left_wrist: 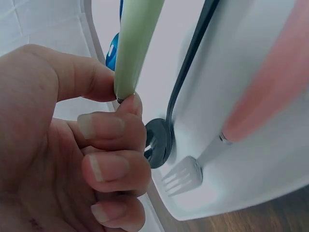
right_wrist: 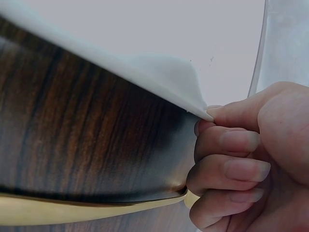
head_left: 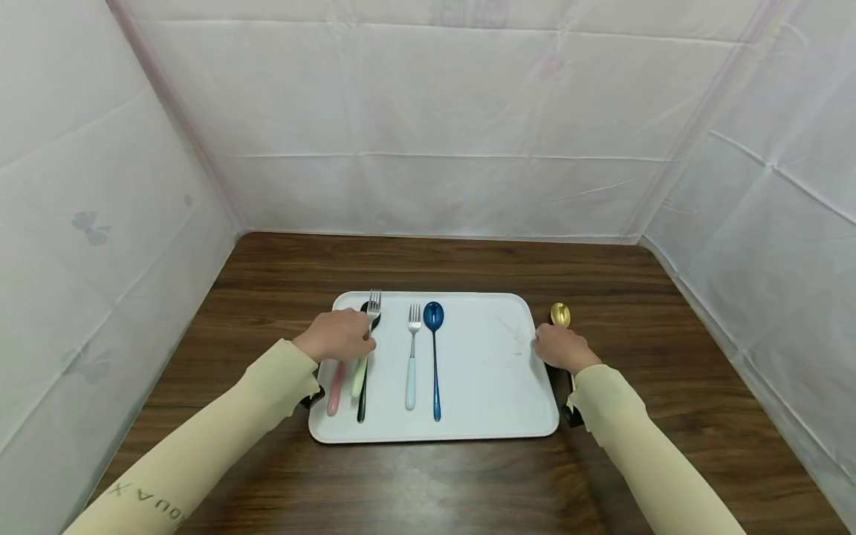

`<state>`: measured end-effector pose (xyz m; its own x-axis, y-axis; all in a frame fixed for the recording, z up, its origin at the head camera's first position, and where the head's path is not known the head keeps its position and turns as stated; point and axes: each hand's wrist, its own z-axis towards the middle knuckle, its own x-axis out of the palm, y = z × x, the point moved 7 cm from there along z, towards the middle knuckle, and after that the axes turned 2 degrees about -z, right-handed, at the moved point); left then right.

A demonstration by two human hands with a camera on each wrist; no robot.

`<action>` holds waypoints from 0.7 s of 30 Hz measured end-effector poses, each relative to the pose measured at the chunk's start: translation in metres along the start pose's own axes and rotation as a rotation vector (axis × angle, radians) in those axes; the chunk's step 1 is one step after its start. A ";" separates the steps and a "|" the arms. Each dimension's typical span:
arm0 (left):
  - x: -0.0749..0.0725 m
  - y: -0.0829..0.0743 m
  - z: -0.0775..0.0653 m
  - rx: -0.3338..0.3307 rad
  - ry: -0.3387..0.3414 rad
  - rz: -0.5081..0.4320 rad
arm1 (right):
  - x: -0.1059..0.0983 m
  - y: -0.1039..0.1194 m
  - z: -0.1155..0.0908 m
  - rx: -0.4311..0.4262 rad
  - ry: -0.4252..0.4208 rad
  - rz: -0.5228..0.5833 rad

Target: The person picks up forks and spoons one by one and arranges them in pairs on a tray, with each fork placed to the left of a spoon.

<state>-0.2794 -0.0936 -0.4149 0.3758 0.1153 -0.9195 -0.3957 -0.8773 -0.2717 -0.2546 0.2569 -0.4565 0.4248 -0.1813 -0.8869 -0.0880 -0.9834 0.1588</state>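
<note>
My left hand pinches a green-handled fork between thumb and index finger, over the left part of a white tray. Beneath it on the tray lie a black spoon and a pink-handled fork, both partly hidden by the hand in the head view. At the tray's right side, my right hand grips the rim between thumb and index finger, the other fingers curled below. Just outside the tray, a gold spoon lies partly behind this hand.
Toward the tray's middle, a fork with a pale blue handle lies beside a blue spoon. The tray stands on a dark wooden table, enclosed at the back and sides by white sheeting.
</note>
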 end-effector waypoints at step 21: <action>0.003 -0.023 0.017 0.027 -0.001 0.021 | -0.001 0.001 -0.001 0.007 -0.005 -0.011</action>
<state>-0.2832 -0.0654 -0.4165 0.3666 0.0977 -0.9252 -0.4257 -0.8667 -0.2602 -0.2543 0.2557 -0.4551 0.4209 -0.1703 -0.8910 -0.0899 -0.9852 0.1459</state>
